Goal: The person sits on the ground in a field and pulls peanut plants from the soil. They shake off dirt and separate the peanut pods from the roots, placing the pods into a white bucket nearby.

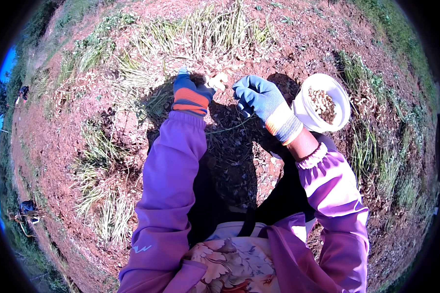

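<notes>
My left hand [193,94], in a blue glove with an orange band, is closed around a peanut plant. A few pale peanut pods [218,81] stick out past its fingers on the right. Green stems [156,101] show to the left of this hand. My right hand [264,100], in a matching blue glove, is just right of the pods with its fingers curled together. What those fingers hold, if anything, cannot be made out. Beside my right wrist is a white bucket [341,110], tilted toward me, with peanuts [322,105] inside.
Uprooted plants lie in a heap [220,31] ahead on the reddish soil, and another pile [102,151] lies to the left. Green plants [369,146] line the right side. Dark objects [27,207] stand far off at the left edge.
</notes>
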The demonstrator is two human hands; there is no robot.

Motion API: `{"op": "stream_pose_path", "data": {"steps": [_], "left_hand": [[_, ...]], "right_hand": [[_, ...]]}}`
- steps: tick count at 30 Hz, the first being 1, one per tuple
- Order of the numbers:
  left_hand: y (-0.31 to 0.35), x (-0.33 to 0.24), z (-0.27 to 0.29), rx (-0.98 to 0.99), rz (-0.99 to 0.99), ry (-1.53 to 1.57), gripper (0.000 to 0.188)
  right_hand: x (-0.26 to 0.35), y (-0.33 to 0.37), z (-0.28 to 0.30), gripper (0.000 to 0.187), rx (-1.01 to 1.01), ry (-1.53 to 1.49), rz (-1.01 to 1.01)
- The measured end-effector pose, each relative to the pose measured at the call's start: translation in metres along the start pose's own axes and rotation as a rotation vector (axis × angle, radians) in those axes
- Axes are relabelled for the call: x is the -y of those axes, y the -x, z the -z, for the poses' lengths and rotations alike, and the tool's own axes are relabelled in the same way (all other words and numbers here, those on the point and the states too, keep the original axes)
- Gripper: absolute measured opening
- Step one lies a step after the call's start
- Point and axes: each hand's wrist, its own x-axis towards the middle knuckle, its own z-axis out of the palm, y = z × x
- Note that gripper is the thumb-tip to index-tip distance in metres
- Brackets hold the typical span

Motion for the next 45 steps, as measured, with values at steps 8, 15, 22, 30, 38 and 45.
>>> {"op": "stream_pose_path", "data": {"steps": [8, 15, 22, 30, 38, 45], "left_hand": [[0.003, 0.004, 0.012, 0.057, -0.172, -0.360, 0.039], [0.027, 0.021, 0.004, 0.102, -0.270, -0.355, 0.044], [0.039, 0.023, -0.007, -0.089, -0.182, -0.237, 0.040], [0.017, 0.019, 0.013, 0.141, -0.130, -0.143, 0.034], [0.022, 0.025, 0.011, 0.192, -0.123, -0.112, 0.034], [0.040, 0.024, 0.002, 0.134, -0.195, -0.218, 0.039]], "right_hand": [[-0.034, -0.035, -0.017, 0.040, -0.258, 0.009, 0.119], [-0.050, -0.048, -0.017, 0.040, -0.479, 0.358, -0.037], [-0.055, -0.047, -0.016, 0.039, -0.455, 0.250, -0.024], [-0.049, -0.046, -0.027, 0.042, -0.427, 0.102, -0.050], [-0.057, -0.047, -0.025, 0.040, -0.475, 0.201, -0.027], [-0.068, -0.049, -0.028, 0.044, -0.543, 0.189, 0.034]]}}
